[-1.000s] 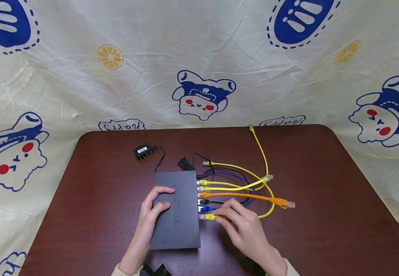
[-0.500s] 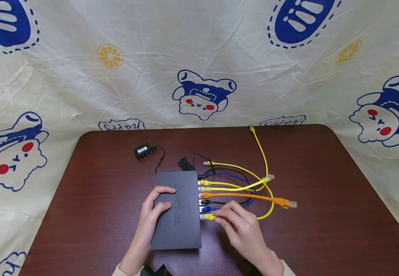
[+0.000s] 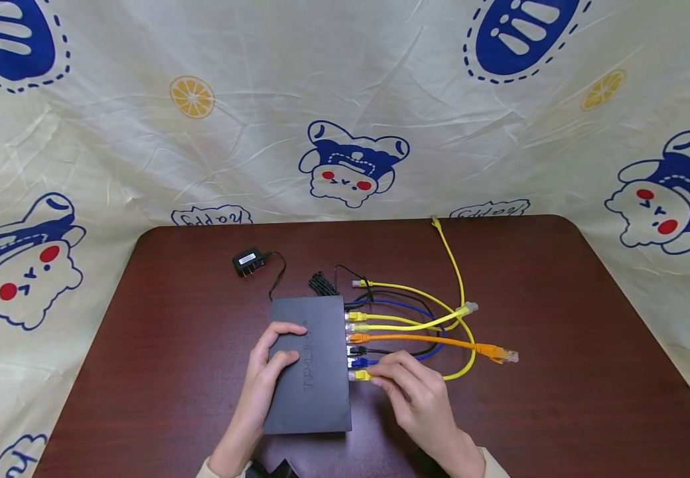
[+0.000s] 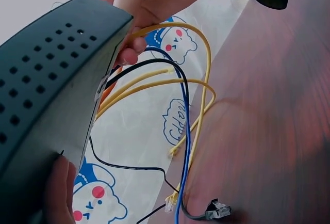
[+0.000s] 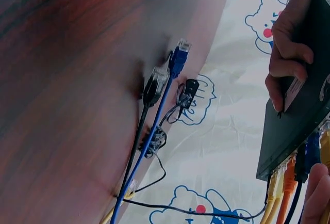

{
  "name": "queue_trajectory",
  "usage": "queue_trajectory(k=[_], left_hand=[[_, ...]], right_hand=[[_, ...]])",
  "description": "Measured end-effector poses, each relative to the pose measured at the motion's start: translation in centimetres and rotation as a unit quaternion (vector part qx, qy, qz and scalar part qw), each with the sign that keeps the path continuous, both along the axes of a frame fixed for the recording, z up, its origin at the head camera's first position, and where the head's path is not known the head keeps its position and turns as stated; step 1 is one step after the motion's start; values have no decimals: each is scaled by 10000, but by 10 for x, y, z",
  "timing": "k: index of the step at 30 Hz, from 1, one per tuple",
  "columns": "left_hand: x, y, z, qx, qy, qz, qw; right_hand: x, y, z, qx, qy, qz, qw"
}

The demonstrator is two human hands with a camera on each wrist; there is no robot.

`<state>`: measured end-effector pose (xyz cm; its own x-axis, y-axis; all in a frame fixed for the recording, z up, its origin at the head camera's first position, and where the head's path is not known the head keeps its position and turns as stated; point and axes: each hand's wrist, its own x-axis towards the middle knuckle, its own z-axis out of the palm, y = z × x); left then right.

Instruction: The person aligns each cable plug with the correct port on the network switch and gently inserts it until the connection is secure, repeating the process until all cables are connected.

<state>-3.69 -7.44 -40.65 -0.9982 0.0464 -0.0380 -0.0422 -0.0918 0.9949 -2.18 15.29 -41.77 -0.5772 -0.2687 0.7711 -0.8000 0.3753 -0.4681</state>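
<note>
My left hand [image 3: 264, 375] grips the left side of a dark TP-Link network switch [image 3: 315, 405], with thumb and index finger on its lettered face. In the right wrist view, several left-hand fingers [image 5: 287, 69] curl against the switch's other broad face. My right hand [image 3: 419, 405] pinches a yellow Ethernet cable just behind its plug [image 3: 362, 376], which is at the nearest port on the switch's right edge. Beside it, a blue plug [image 3: 358, 362], a black plug [image 3: 357, 350], an orange cable [image 3: 413, 339] and yellow cables [image 3: 416, 325] line the same edge.
A black power adapter [image 3: 248, 261] lies at the back left of the brown table [image 3: 560, 398], near a bundled black cord [image 3: 322, 284]. Loose blue [image 5: 179, 59] and black [image 5: 154, 87] cable ends show in the right wrist view. A patterned cloth [image 3: 249, 159] hangs behind.
The switch and its cables have shifted slightly to the right. My right hand has edged a little left, still pinching the yellow cable, and my left hand keeps its grip.
</note>
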Motion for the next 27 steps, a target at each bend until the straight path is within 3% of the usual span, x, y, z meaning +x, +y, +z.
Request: queue_trajectory(k=[11,20,24,27], left_hand=[[1,3,-1,-132,123,-108,9998],[4,4,-6,-134,71,-38,9999],[6,4,-8,-126,43,68,9999],[7,4,-11,-127,59,136,9998]], right_hand=[[0,-2,-4,-187,36,-22,9998],[6,2,-6,53,-301,-76,9995],[11,2,-2,380,-488,-468,9970],[14,1,-1,470,-335,-814,9950]])
